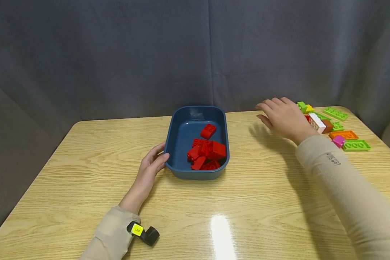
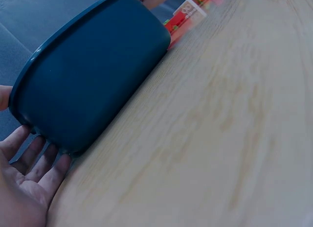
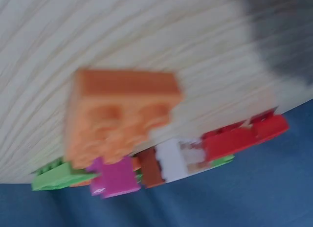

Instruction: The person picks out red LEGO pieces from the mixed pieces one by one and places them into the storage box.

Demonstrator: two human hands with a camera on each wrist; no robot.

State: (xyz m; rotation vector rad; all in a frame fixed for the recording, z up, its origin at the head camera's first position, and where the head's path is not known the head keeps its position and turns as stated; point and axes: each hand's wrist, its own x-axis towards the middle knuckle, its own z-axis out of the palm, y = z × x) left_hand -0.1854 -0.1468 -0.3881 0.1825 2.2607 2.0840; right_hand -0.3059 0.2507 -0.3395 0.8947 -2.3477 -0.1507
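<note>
At the near left corner of a dark blue plastic bin (image 1: pixel 195 174), my left hand (image 1: pixel 148 164) grips the wall, thumb over the rim and fingers against the outside. The left wrist view shows those fingers (image 2: pixel 30 148) spread along the bin's lower end. Several red toy bricks (image 1: pixel 214 150) lie inside, mostly in the near right part. My right hand (image 1: pixel 279 118) hovers over the table right of the bin, fingers loosely extended, holding nothing. An orange toy brick (image 3: pixel 124 85) stands close to the right wrist camera; the right arm hides it in the head view.
Mixed bricks lie at the table's right end: a white brick (image 1: pixel 316 123), a brown one (image 1: pixel 327 126), a magenta one (image 1: pixel 338 141), an orange plate (image 1: pixel 347 134) and green plates (image 1: pixel 356 145). A grey curtain (image 1: pixel 117 57) hangs behind the wooden table (image 1: pixel 94 162).
</note>
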